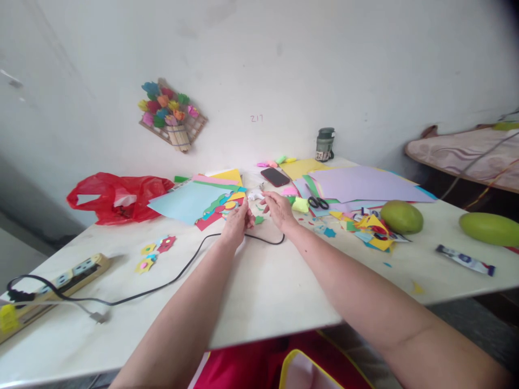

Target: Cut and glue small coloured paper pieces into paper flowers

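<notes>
My left hand point(239, 217) is closed above the table, fingers curled and pressed together; what they hold is mostly hidden. Opposite it, my right hand point(278, 208) has its thumb and fingers bent inward in a pinch. A small white thing point(255, 195) with a greyish tip shows between the two hands, at their fingertips; its kind is unclear. A black cord point(190, 258) runs from the power strip point(77, 275) and passes behind my left hand. Cut paper shapes point(219, 210) in several colours lie just beyond that hand.
Coloured paper sheets point(365, 183), a phone point(275, 176), scissors point(318, 202) and paper scraps point(373, 229) lie around. Green mangoes point(401, 216) and a tube point(465, 260) are at the right. A red plastic bag point(117, 197), paper flowers point(156, 251) and a bottle point(325, 145) stand farther out.
</notes>
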The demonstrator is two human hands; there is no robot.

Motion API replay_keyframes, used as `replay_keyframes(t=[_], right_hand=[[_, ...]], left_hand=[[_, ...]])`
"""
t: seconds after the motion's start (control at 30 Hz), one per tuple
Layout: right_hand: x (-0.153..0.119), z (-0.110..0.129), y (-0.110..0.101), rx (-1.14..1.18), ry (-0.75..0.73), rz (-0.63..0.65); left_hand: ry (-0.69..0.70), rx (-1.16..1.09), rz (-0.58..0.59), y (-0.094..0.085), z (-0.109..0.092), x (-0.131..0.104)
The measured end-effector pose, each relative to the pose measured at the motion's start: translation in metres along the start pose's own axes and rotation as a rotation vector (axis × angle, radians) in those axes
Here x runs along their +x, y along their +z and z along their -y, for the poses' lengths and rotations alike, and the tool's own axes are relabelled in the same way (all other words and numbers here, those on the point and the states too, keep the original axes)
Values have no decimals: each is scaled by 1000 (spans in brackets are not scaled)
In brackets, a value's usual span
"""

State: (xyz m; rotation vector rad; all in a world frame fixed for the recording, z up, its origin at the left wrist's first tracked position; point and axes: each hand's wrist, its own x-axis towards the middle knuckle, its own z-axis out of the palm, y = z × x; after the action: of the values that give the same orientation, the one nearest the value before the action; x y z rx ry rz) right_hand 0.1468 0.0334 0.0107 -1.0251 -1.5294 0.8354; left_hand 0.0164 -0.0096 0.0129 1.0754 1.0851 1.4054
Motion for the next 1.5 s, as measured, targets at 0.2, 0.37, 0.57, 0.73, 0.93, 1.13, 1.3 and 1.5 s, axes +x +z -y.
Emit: replay_keyframes(t=[0.2, 0.37, 0.57, 0.73, 0.93, 1.13, 1.3, 1.5], right_hand=[[0, 0, 1, -23, 14, 5], [1, -2, 0, -53, -18, 0], [2, -5, 0, -55, -45, -14], [1, -8, 3, -46, -100, 21], [0, -7, 3, -87, -147, 53], [0, -7, 3, -90, -136, 47], [0, -8, 2, -102, -147, 49], [1, -10, 3, -104, -151, 42]], left_hand=[[40, -11, 57, -1, 0, -1], [53, -31, 87, -4, 2, 0], [28, -54, 90, -4, 2, 0], [-36, -47, 35, 0, -2, -2], [-14, -66, 51, -2, -1, -3], [-2, -76, 76, -5, 3, 0], [-10, -65, 67, -4, 1, -1], [-4, -25, 39, -1, -4, -4]])
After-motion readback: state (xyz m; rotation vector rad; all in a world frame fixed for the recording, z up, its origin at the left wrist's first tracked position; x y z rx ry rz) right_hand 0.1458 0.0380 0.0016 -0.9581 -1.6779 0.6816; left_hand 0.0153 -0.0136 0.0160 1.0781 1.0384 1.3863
